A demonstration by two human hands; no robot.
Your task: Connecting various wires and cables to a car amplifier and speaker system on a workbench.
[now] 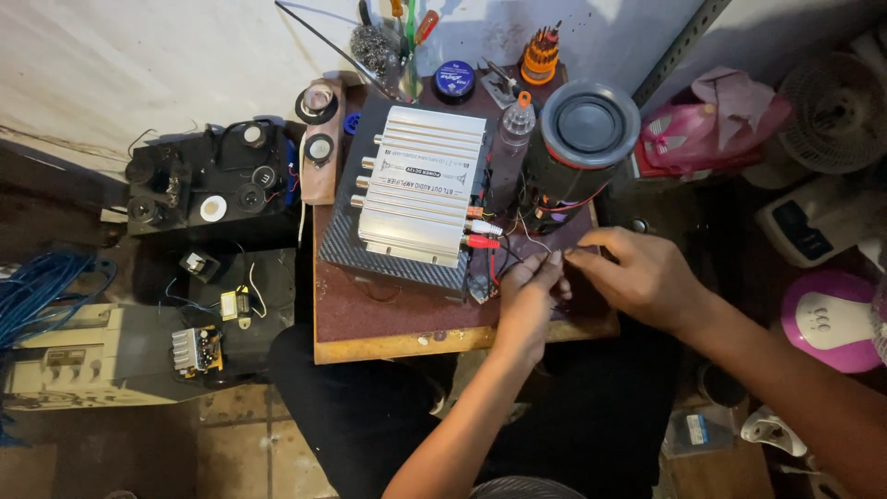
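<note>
Thin wires [545,242] lie pinched between both hands, beside the amplifier [420,185].

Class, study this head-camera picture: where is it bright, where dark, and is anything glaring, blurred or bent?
Head view: light falls brightest on the silver amplifier, whose ribbed top glares; the left hand and right hand pinch thin wires in fair focus; the floor and black speaker box sit in shadow; edges bow slightly from the wide lens.
</note>
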